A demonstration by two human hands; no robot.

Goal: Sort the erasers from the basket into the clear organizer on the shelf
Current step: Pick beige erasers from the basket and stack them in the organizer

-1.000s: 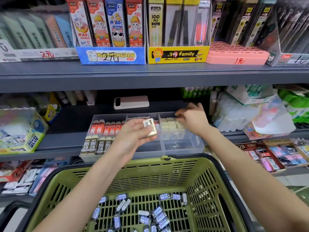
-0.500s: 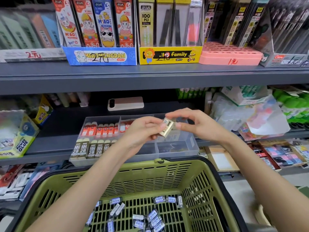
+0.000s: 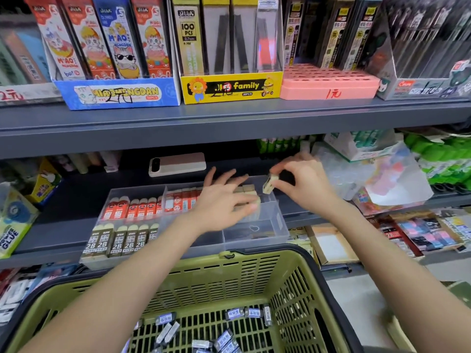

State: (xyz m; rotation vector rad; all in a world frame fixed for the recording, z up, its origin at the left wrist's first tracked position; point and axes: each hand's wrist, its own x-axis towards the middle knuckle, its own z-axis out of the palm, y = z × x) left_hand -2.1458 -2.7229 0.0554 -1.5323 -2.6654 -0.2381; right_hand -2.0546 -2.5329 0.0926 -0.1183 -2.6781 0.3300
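Pinched in my right hand (image 3: 305, 189), thumb against fingertips, a cream eraser (image 3: 269, 184) hangs over the back-right compartment of the clear organizer (image 3: 277, 220). Half a second ago both hands shared it, so placing comes next. Below the organizer, the green basket (image 3: 293, 256) holds many wrapped erasers (image 3: 234, 313). My left hand (image 3: 221, 205) lies flat on the cream row (image 3: 247, 188) inside, crowding that slot.

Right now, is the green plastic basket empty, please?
Not empty: many small wrapped erasers lie scattered on the floor of the green plastic basket.
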